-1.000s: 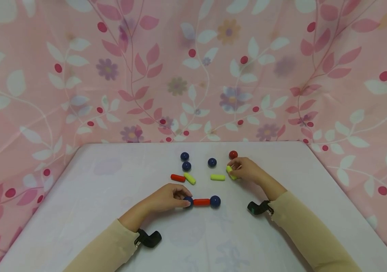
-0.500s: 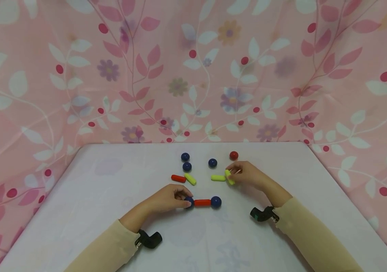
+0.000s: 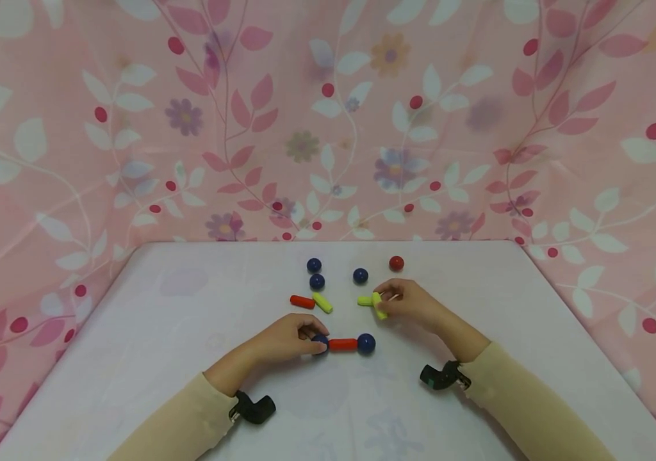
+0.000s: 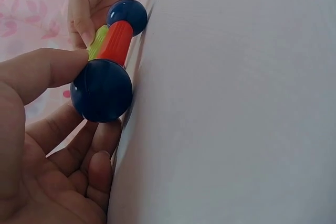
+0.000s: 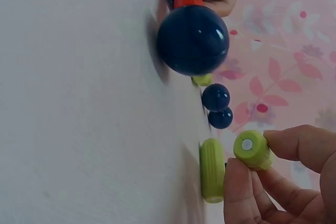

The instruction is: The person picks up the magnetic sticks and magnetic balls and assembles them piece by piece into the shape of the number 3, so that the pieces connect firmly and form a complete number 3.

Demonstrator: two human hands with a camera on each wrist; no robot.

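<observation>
A red rod [image 3: 343, 345] joins two dark blue balls, one at each end, lying on the table. My left hand [image 3: 287, 336] holds the left blue ball [image 4: 101, 91] between thumb and fingers; the other blue ball [image 3: 366, 343] sits at the far end of the rod. My right hand [image 3: 411, 304] pinches a yellow-green rod [image 5: 253, 149] between thumb and fingertips, its round end with a pale disc facing the right wrist camera. Just behind it a second yellow-green rod [image 3: 364, 301] lies on the table, partly covered in the head view.
Farther back are two blue balls [image 3: 315, 273] close together, a single blue ball [image 3: 360, 276] and a red ball [image 3: 396, 263]. Left of centre, a red rod [image 3: 302, 301] lies against a yellow-green rod [image 3: 323, 303]. A floral curtain [image 3: 328, 128] hangs behind the white table [image 3: 189, 307].
My right hand has moved left and toward me with the yellow-green rod, away from the red ball. My left hand stays on the blue ball.
</observation>
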